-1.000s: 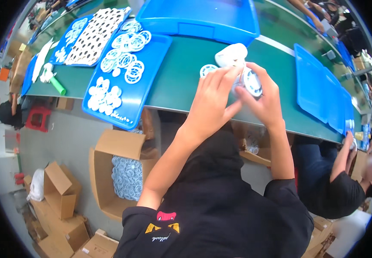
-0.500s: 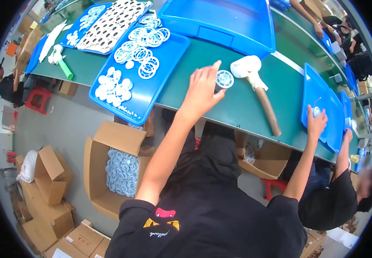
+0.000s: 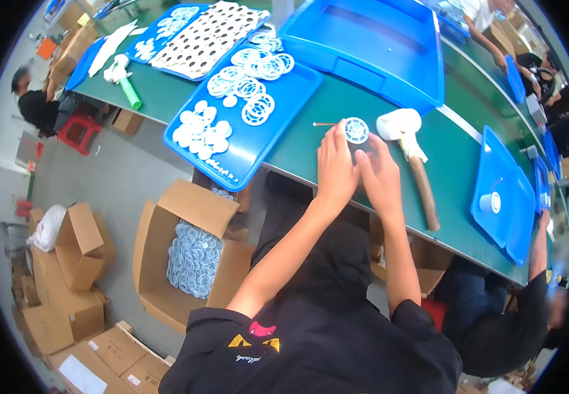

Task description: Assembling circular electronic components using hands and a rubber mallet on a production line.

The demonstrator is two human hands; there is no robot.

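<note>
A round white slotted wheel (image 3: 357, 131) is at the green table's near side, its face turned up toward me. My left hand (image 3: 337, 164) is closed at its left side, fingertips against the rim. A thin brownish stick (image 3: 324, 124) points left from behind those fingertips; whether it joins the wheel is hidden. My right hand (image 3: 380, 172) is at the wheel's lower right, slightly blurred. Its thumb stands apart from the curved fingers, and I see nothing gripped there. A mallet (image 3: 424, 190) with a white-wrapped head and wooden handle lies just right of my hands.
A blue tray (image 3: 268, 148) at left bears white rings and small discs. Behind stands a deep blue bin (image 3: 347, 82). Another blue tray (image 3: 521, 226) at right holds a white wheel part (image 3: 490, 203). A co-worker's arm (image 3: 539, 246) reaches in beyond it. An open carton (image 3: 199, 207) sits below left.
My right hand has left the right-hand tray, where a wheel part remains, and moved left beside the wheel. My left hand has drawn its fingers together at the wheel. The thin stick now shows.
</note>
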